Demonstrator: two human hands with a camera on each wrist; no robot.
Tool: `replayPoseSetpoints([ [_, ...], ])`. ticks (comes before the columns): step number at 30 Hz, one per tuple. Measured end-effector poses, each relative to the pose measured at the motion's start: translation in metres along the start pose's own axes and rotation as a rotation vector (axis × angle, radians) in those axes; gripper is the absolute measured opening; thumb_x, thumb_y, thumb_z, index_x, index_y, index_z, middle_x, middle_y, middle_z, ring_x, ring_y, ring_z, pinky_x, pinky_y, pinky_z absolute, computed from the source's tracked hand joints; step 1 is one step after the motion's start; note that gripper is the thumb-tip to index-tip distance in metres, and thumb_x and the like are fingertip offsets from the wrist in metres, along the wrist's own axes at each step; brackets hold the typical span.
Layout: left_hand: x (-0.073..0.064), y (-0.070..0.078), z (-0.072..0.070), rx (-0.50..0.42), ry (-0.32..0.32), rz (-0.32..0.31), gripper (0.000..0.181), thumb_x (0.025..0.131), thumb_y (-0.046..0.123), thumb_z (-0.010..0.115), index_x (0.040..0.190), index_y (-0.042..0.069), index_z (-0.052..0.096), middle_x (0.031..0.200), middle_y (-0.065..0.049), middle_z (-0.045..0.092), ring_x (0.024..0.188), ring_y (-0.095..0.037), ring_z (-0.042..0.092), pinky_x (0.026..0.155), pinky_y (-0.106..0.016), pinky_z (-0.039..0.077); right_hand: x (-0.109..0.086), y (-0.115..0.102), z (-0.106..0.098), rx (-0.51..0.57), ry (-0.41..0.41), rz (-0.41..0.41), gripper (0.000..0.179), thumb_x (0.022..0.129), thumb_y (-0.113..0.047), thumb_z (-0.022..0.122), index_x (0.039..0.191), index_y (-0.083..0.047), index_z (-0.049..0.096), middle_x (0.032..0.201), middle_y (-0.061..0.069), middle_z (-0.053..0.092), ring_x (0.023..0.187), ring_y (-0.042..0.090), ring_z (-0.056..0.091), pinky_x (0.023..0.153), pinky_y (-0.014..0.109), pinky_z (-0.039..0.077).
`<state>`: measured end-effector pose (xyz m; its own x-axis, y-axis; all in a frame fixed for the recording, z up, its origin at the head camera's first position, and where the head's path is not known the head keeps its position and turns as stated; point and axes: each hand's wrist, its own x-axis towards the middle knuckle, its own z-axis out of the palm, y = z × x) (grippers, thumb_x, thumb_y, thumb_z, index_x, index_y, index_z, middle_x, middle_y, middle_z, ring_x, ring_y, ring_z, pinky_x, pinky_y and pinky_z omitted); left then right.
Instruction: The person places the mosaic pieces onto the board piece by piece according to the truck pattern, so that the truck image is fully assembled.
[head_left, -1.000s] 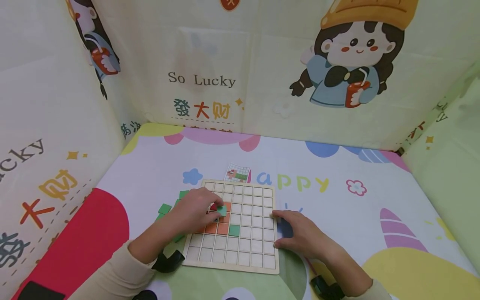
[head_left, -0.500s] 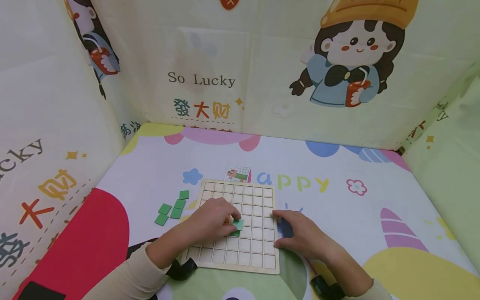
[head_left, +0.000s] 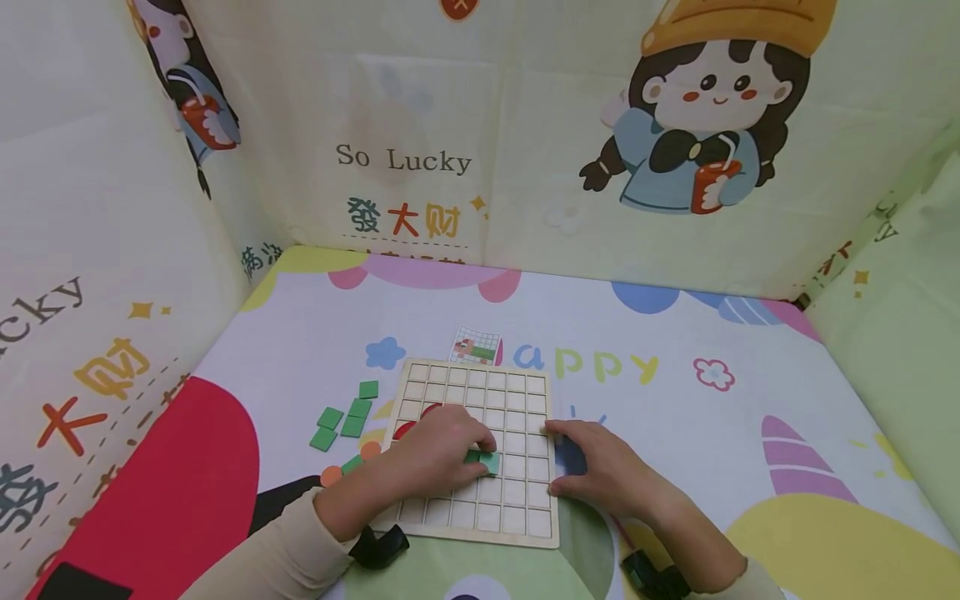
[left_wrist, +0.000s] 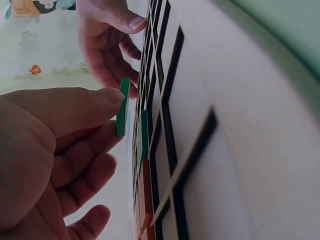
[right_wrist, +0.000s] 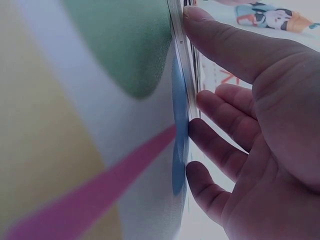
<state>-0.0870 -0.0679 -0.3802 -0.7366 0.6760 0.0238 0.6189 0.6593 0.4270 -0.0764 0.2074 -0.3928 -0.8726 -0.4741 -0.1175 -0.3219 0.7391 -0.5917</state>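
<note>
In the head view my left hand (head_left: pixel 437 454) is over the middle of a wooden grid board (head_left: pixel 517 518). Its thumb and a finger pinch a green square tile (head_left: pixel 490 464), which the left wrist view shows on edge (left_wrist: pixel 123 106), slightly off the board's surface. Beside it, another green tile (left_wrist: pixel 144 132) sits in a cell, followed by orange tiles (left_wrist: pixel 147 192). Red pieces (head_left: pixel 403 430) show past my left hand, which covers part of the pattern. My right hand (head_left: pixel 611 467) touches the board's right edge with thumb and fingertips, fingers extended and apart.
Several loose green tiles (head_left: pixel 330 418) lie left of the board, with round orange pieces (head_left: pixel 371 450) nearer the left forearm. A small pattern card (head_left: pixel 475 345) lies behind the board's far edge. Printed cloth (head_left: pixel 540 150) walls the table at the back and sides.
My left hand has moved right and nearer to me with the green tile, from above the red and orange pieces to beside the placed green tile. The right hand stays put.
</note>
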Motion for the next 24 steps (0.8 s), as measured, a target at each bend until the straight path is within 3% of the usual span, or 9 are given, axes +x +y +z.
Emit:
replayPoseSetpoints([
  [24, 0.0045, 0.0037, 0.0086, 0.025, -0.01, -0.02, 0.015, 0.084, 0.025, 0.081, 0.098, 0.019, 0.077, 0.089, 0.014, 0.069, 0.085, -0.008, 0.054, 0.082, -0.029, 0.044, 0.0, -0.0016, -0.0009, -0.001, 0.003, -0.007, 0.072, 0.08, -0.032, 0.085, 0.141, -0.008, 0.054, 0.138, 0.008, 0.057, 0.13, 0.034, 0.049, 0.105, 0.054, 0.038],
])
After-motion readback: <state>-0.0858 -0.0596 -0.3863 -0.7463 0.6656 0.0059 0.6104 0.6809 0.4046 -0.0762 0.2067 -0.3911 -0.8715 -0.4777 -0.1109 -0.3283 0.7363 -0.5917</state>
